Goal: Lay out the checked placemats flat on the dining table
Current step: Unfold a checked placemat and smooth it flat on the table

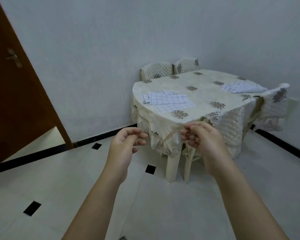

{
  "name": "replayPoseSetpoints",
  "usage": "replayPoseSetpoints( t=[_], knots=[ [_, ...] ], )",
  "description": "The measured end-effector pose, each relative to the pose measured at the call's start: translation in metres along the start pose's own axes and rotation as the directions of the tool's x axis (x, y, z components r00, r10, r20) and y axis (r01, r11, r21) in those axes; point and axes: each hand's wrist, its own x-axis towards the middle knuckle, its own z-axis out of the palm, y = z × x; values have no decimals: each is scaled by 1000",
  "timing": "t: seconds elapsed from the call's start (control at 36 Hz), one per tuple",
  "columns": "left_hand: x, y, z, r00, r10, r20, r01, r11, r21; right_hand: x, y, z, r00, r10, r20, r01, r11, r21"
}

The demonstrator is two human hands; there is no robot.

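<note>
A dining table [203, 94] under a cream flowered cloth stands in the room's corner. White checked placemats [168, 101] lie rumpled and overlapping on its near left part. Another crumpled checked placemat [241, 87] rests at the far right edge. My left hand [126, 144] and my right hand [199, 137] are raised in front of me, short of the table, fingers loosely curled and apart. Neither hand holds anything, and neither touches the cloth.
Two quilted chairs [170, 69] stand behind the table, a covered chair [274, 108] sits at its right, and another is tucked under the near side. A brown door [16, 80] stands open at the left. Pale floor tiles [59, 179] stretch between me and the table.
</note>
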Motion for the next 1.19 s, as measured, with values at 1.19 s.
replayPoseSetpoints(
  t=[1.19],
  knots=[
    [666,-51,95,960,-219,175,200,972,120,620,50,170,970,168,-175,-145,979,141]
  ],
)
